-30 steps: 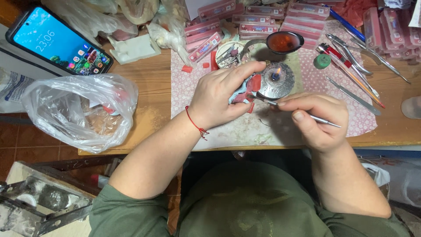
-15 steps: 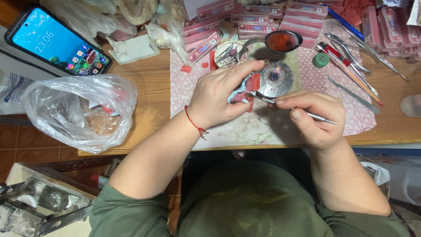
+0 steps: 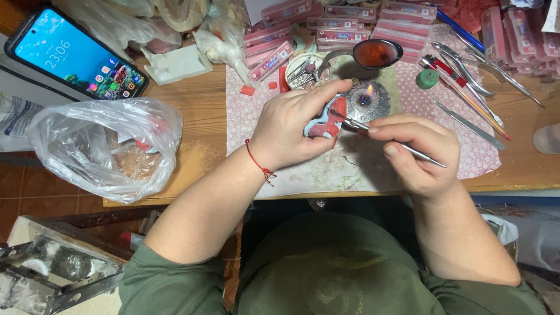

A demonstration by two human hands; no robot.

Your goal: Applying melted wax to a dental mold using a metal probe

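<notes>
Left hand [image 3: 291, 131] is clamped around a blue-and-red model [image 3: 326, 122], right in front of the burner [image 3: 366, 102] with its one small flame. Right hand [image 3: 417, 154] pinches a metal tool [image 3: 385, 139] like a pen. The tool's long axis runs from about 4 o'clock up to 10, tip touching the model at the red part. So the model sits at 10 o'clock from the right fingers. One model, one tool in hand, a few more tools lying at 2 o'clock.

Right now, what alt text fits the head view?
Left hand holds a blue and red dental model while the right hand puts a thin metal tool to it, beside a small lit burner on a cluttered wooden bench.
</notes>
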